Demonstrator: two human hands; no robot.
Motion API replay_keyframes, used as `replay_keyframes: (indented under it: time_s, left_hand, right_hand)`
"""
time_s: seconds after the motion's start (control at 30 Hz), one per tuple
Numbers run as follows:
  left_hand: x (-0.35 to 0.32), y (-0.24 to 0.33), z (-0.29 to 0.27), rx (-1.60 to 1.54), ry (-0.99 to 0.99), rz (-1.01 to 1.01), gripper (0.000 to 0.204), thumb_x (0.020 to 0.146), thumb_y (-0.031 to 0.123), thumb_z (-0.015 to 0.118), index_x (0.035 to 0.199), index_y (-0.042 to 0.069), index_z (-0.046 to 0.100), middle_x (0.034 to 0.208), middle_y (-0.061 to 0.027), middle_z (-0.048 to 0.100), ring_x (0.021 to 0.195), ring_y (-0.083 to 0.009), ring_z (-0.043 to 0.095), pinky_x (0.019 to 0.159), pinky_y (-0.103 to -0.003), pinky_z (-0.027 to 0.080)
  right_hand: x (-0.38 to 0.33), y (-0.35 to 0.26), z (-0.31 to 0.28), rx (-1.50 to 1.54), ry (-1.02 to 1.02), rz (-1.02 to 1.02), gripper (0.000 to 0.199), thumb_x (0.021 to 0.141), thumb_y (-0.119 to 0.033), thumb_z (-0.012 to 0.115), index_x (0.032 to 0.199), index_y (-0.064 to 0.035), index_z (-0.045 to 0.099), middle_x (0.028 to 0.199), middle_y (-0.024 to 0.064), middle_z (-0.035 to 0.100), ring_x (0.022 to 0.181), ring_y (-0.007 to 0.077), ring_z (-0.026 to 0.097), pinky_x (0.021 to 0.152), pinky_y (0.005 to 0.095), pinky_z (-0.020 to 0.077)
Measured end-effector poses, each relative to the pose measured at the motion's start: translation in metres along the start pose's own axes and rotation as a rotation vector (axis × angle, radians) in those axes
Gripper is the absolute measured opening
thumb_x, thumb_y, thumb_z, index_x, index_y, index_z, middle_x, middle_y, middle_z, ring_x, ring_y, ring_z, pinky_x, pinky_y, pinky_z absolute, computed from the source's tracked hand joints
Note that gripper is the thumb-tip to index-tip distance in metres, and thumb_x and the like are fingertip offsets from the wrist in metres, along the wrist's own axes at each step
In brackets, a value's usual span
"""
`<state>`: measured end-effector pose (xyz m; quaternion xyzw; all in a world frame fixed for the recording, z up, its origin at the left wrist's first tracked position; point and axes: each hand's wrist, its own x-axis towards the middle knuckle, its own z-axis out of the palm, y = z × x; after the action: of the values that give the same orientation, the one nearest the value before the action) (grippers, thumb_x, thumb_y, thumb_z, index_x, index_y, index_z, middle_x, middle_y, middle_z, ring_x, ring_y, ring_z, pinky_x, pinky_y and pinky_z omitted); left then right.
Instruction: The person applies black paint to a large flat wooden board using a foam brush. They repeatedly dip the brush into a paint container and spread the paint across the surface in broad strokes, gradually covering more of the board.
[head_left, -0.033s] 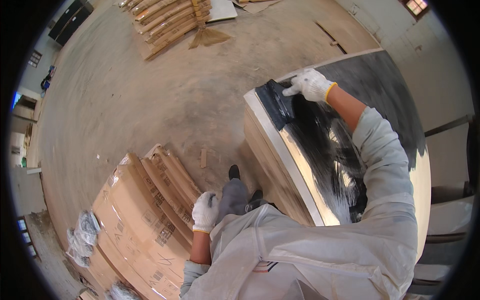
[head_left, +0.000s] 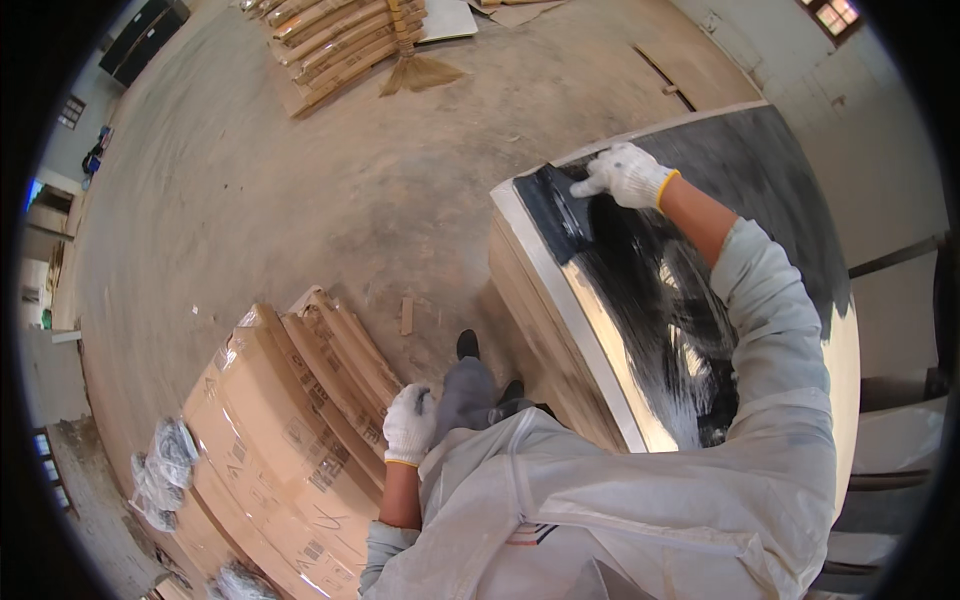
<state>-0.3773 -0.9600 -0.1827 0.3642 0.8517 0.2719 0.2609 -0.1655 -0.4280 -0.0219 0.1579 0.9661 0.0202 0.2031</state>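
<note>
A wide, flat black spreader [head_left: 553, 218] lies across the near left corner of a panel, gripped by my right hand [head_left: 628, 176] in a white knit glove with a yellow cuff. Black coating covers part of the panel's glossy top [head_left: 655, 438], thick and streaky near the spreader, duller and greyer toward the far right. Bare shiny patches show through the streaks. My left hand [head_left: 410, 424], gloved the same way, is curled closed beside my leg, next to the stacked cartons [head_left: 290, 440]. Nothing shows in it.
The panel tops a stack with a pale front edge [head_left: 575, 320]. Clear plastic wrap bundles [head_left: 165, 470] lie left of the cartons. Farther off are more wrapped packages [head_left: 345, 50], a straw broom [head_left: 415, 75] and a small wood piece [head_left: 407, 316] on the floor.
My right hand and the spreader have shifted very slightly right and toward me. The left hand stays where it was.
</note>
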Motion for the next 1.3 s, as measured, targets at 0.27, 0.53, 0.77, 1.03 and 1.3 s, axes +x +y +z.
replay_keyframes:
  time_s: [0.27, 0.53, 0.77, 1.03, 1.3]
  left_hand:
    - [0.002, 0.006, 0.009, 0.041, -0.075, -0.032, 0.017, 0.098, 0.020, 0.069, 0.109, 0.010, 0.076, 0.106, -0.0175, 0.078, 0.101, -0.0405, 0.075, 0.088, -0.050, 0.060]
    - [0.016, 0.031, 0.011, 0.015, -0.135, 0.117, 0.018, 0.099, 0.017, 0.068, 0.111, 0.008, 0.077, 0.106, -0.0185, 0.078, 0.098, -0.0405, 0.075, 0.088, -0.048, 0.060]
    - [-0.006, 0.010, 0.048, 0.073, -0.198, 0.222, 0.018, 0.101, 0.015, 0.069, 0.116, 0.005, 0.074, 0.097, -0.0165, 0.078, 0.087, -0.0275, 0.077, 0.081, -0.039, 0.060]
    - [-0.024, 0.043, 0.060, 0.136, -0.304, 0.239, 0.019, 0.099, 0.024, 0.068, 0.113, 0.013, 0.075, 0.111, -0.0165, 0.078, 0.105, -0.0403, 0.074, 0.091, -0.052, 0.059]
    - [-0.038, 0.052, 0.034, 0.136, -0.215, 0.252, 0.017, 0.099, 0.024, 0.068, 0.111, 0.013, 0.075, 0.111, -0.0143, 0.078, 0.104, -0.0394, 0.074, 0.089, -0.051, 0.059]
  right_hand:
    - [-0.012, 0.001, 0.014, 0.035, 0.060, -0.018, 0.047, 0.096, -0.010, 0.063, 0.126, -0.0406, 0.082, 0.108, 0.0089, 0.077, 0.107, 0.0342, 0.072, 0.094, 0.0473, 0.0546]
    - [-0.030, -0.024, 0.017, 0.010, 0.035, 0.000, 0.036, 0.102, -0.020, 0.067, 0.130, -0.0370, 0.082, 0.121, 0.0079, 0.081, 0.113, 0.0364, 0.075, 0.097, 0.0453, 0.0586]
    - [-0.244, -0.096, 0.097, -0.028, 0.109, -0.106, 0.047, 0.093, -0.018, 0.064, 0.124, -0.0497, 0.080, 0.091, 0.0016, 0.067, 0.090, 0.0229, 0.066, 0.082, 0.0396, 0.0485]
    - [-0.297, -0.122, 0.108, 0.021, 0.000, 0.076, 0.048, 0.097, -0.016, 0.061, 0.122, -0.0519, 0.080, 0.094, -0.0010, 0.068, 0.096, 0.0217, 0.064, 0.086, 0.0389, 0.0475]
    - [-0.177, -0.061, 0.090, 0.073, 0.101, 0.164, 0.055, 0.096, -0.009, 0.060, 0.133, -0.0453, 0.078, 0.110, 0.0033, 0.077, 0.110, 0.0267, 0.071, 0.103, 0.0399, 0.0488]
